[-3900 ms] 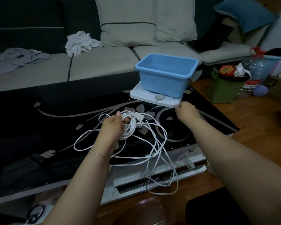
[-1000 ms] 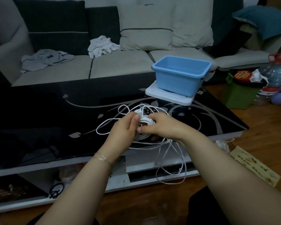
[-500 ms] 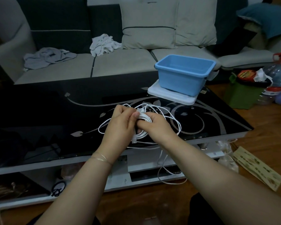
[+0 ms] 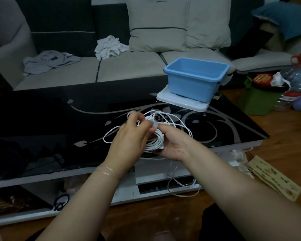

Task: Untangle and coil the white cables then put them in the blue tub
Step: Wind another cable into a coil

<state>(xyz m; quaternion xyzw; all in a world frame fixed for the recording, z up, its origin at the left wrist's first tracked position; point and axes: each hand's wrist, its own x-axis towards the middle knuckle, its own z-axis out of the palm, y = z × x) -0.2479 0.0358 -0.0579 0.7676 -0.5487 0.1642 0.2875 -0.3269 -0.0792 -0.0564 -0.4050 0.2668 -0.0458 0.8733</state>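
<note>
Black glass desk (image 4: 63, 119) in front of sofa (image 4: 129, 66). Blue tub (image 4: 193, 82) on white tray (image 4: 181, 101), far right corner of desk. Both hands over near edge: left hand (image 4: 129, 136) pinching white cables (image 4: 155, 141), right hand (image 4: 174, 145) curled round coiled bundle; loose loops hanging toward floor.

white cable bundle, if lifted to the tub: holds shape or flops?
Probably flops: loose loops of the white cables spill past both hands, and one strand hangs below the table edge. Likely light; thin cord. The coiled part may spring open if released.
</note>
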